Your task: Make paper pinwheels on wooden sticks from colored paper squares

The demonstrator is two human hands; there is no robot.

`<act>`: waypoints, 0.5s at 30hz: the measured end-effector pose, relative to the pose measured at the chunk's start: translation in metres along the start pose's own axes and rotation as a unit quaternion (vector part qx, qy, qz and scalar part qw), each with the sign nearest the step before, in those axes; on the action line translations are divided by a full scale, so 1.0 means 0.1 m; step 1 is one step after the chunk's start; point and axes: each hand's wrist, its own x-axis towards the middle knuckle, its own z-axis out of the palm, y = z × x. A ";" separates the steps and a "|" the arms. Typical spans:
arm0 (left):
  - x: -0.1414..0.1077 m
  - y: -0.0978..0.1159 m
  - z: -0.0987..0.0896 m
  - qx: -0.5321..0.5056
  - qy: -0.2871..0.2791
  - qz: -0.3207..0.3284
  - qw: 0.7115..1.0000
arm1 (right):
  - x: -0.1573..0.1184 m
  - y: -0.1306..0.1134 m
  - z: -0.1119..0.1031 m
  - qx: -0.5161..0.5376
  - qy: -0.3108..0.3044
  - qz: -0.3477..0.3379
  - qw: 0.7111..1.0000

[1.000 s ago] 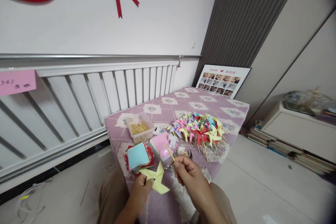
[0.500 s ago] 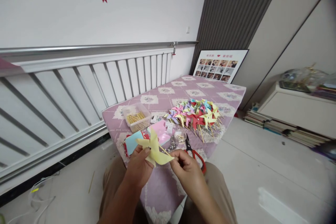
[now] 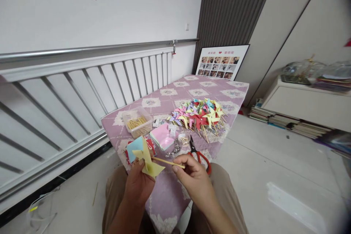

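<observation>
My left hand pinches a pale yellow paper pinwheel near its centre, above the front of the table. A thin wooden stick runs from behind the pinwheel toward the right. Its right end is gripped between thumb and fingers of my right hand. Just beyond lie light blue paper squares on red ones, pink paper squares, a heap of small silvery pins and a small round tub. Red-handled scissors rest beside my right hand.
A clear plastic box of wooden sticks stands at the table's left. Many finished pinwheels are piled farther right on the patterned tablecloth. A white radiator runs along the left wall; a photo board leans behind the table.
The pinwheel has turned and tilted, so more of its stick shows. My right hand now grips the stick's end, farther from the paper blades. The view has shifted slightly.
</observation>
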 end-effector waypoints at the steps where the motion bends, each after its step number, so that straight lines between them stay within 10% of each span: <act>1: 0.00 0.00 0.00 -0.005 0.005 0.000 1.000 | -0.01 0.03 0.01 0.027 0.004 0.000 1.000; 15: -0.03 -0.04 0.00 -0.030 -0.020 -0.014 0.999 | -0.04 0.20 0.11 0.177 0.040 -0.063 0.981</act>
